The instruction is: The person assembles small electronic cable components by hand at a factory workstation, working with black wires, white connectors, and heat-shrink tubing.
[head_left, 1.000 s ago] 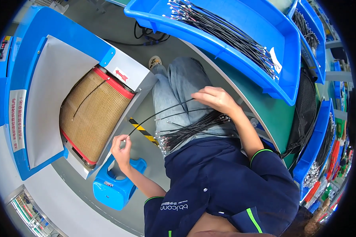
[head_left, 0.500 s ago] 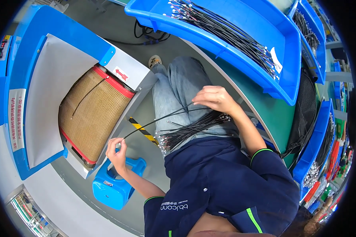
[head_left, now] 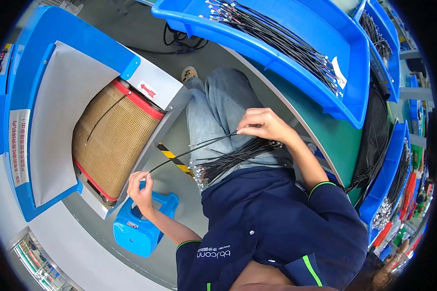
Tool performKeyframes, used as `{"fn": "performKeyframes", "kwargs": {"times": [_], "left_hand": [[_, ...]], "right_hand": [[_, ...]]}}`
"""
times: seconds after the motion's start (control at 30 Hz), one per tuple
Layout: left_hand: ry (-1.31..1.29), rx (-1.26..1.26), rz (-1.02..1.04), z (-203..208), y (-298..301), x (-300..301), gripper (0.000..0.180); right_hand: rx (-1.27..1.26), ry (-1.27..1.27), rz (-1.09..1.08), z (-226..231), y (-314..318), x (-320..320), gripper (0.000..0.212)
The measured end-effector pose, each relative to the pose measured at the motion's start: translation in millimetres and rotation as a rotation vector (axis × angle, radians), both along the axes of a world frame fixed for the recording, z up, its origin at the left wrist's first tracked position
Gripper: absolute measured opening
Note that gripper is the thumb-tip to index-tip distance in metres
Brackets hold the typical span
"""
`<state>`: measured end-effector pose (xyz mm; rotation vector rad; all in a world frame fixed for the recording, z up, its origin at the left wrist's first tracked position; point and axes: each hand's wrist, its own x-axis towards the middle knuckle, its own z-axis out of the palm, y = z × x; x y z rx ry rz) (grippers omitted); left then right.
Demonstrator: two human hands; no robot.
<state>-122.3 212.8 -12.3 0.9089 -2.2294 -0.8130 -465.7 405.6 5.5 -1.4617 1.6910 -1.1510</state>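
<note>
A thin black cable (head_left: 189, 153) runs between my hands above my lap. My left hand (head_left: 141, 193) pinches its lower left end beside the conveyor machine. The fingertips of my right hand (head_left: 266, 127) close on its other end, over my thigh. A second black strand reaches left from the right fingertips, its free end near the first cable. Across my lap lies a bundle of black cables (head_left: 230, 164) with small pale ends. One single cable (head_left: 102, 121) rests on the tan mesh conveyor belt (head_left: 126, 140) to the left.
A blue-and-white machine (head_left: 39, 150) houses the belt. Below it stands a blue stool (head_left: 138, 237). At upper right, a large blue tray (head_left: 320, 29) of black cables sits on a green-topped table (head_left: 340, 155). Another blue bin (head_left: 374, 203) with cables is at far right.
My right hand has come down slightly, and the second strand in its fingers now points further left. My left hand has shifted slightly down and left, still pinching the cable.
</note>
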Motion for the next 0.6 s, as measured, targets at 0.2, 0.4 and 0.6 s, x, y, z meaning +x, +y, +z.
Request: {"fn": "performKeyframes", "kwargs": {"times": [0.2,0.4,0.6], "left_hand": [[0.002,-0.013,-0.005,-3.4,0.9,3.7,0.014],[-0.007,-0.031,0.007,-6.1,-4.6,7.6,0.014],[-0.044,-0.017,0.054,-5.8,-20.2,16.6,0.013]], "right_hand": [[0.015,0.013,0.005,3.3,1.4,2.3,0.01],[0.074,-0.018,0.027,2.8,-0.8,6.2,0.007],[0.035,0.017,0.086,-0.1,-15.3,15.1,0.006]]}}
